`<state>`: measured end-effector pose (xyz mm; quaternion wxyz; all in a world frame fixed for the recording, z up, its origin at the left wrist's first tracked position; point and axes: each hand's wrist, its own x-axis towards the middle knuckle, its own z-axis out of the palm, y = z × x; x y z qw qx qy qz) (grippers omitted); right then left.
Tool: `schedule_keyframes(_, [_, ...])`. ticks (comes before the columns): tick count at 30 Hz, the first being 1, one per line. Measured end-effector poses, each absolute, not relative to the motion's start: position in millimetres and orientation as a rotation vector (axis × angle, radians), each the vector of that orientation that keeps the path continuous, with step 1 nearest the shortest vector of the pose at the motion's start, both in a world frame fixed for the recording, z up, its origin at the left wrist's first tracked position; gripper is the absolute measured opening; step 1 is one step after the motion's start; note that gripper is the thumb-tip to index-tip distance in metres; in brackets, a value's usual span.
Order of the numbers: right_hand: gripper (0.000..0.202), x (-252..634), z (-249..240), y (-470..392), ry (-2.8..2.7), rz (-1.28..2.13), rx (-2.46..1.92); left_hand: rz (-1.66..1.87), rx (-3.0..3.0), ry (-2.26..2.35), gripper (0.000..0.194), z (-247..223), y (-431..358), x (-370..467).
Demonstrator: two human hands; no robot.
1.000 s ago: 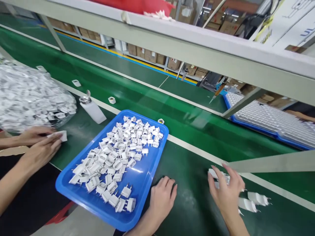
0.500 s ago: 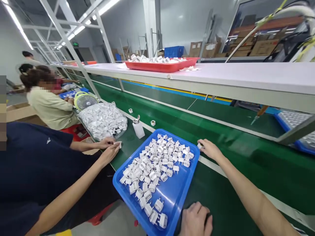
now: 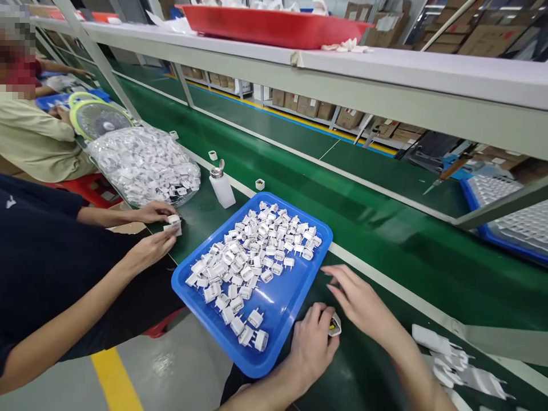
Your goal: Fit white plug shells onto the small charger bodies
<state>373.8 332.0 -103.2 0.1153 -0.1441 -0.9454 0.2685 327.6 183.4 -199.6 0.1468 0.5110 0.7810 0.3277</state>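
A blue tray (image 3: pixel 282 308) holding several white plug parts (image 3: pixel 257 251) lies on the green belt in front of me. My left hand (image 3: pixel 310 345) rests just right of the tray's near corner and pinches a small white charger shell (image 3: pixel 334 325) with a dark and yellow inside. My right hand (image 3: pixel 359 302) hovers over it, fingers spread and close to the shell. Several finished white chargers (image 3: pixel 454 365) lie on the belt to the right.
A co-worker in a dark shirt on my left holds a small white part (image 3: pixel 173 222) in both hands. A clear bag of white parts (image 3: pixel 141 162), a pump bottle (image 3: pixel 221 185), a small fan (image 3: pixel 98 117), a red tray (image 3: pixel 274 25) overhead, a blue tray (image 3: pixel 509 217) far right.
My right hand pulled back from beyond the tray's far corner to my left hand at the near corner. My left hand now holds a charger shell. The camera tilted down.
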Motion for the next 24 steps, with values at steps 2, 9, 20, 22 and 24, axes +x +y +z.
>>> schedule_keyframes(2, [0.033,331,-106,329,-2.847,0.681,-0.371,0.995,1.450,2.252,0.050,-203,183,327])
schedule_keyframes(9, [0.025,259,-141,313,-2.944,0.480,-0.366,1.157,1.392,2.189,0.053,-204,181,325])
schedule_keyframes(20, [0.019,446,-132,304,-2.086,1.298,-0.856,1.064,1.530,2.175,0.033,-196,185,320])
schedule_keyframes(22, [0.014,458,-147,287,-2.023,1.200,-0.933,1.069,1.534,2.131,0.031,-199,186,318])
schedule_keyframes(24, [0.012,456,-163,274,-2.038,1.078,-0.993,1.070,1.537,2.113,0.031,-201,185,317])
